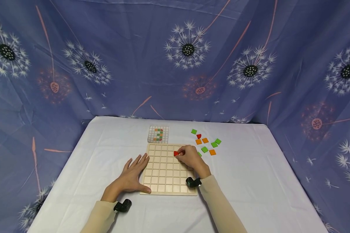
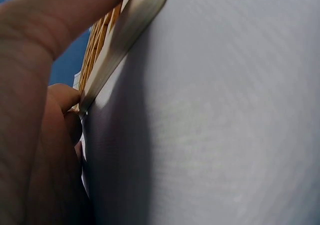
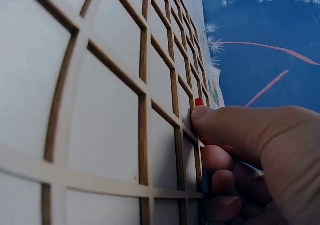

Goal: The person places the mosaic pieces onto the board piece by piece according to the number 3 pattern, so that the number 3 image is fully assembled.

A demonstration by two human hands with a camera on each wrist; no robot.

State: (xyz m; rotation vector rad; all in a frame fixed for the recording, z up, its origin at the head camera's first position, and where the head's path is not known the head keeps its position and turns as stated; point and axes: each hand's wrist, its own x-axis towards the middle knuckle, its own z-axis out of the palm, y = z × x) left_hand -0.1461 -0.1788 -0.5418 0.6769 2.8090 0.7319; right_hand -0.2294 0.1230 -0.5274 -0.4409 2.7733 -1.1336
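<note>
A pale wooden grid board (image 1: pixel 161 172) lies on the table with rows of square cells. My left hand (image 1: pixel 132 177) rests against its left side, fingers spread along the edge and thumb at the near corner. In the left wrist view, the thumb (image 2: pixel 65 15) crosses the board's rim. My right hand (image 1: pixel 190 158) pinches a small red tile (image 1: pixel 176 153) over the upper right cells. Thumb and fingers partly cover that tile (image 3: pixel 199 102) in the right wrist view, close to the grid bars.
A pattern card (image 1: pixel 158 134) with a coloured figure lies just beyond the board. Right of it are scattered green tiles (image 1: pixel 204 149), orange tiles (image 1: pixel 212 152) and a red quarter-round piece (image 1: pixel 199 136). A white cloth (image 1: pixel 250 181) covers the table; a patterned curtain (image 1: pixel 145 64) hangs behind.
</note>
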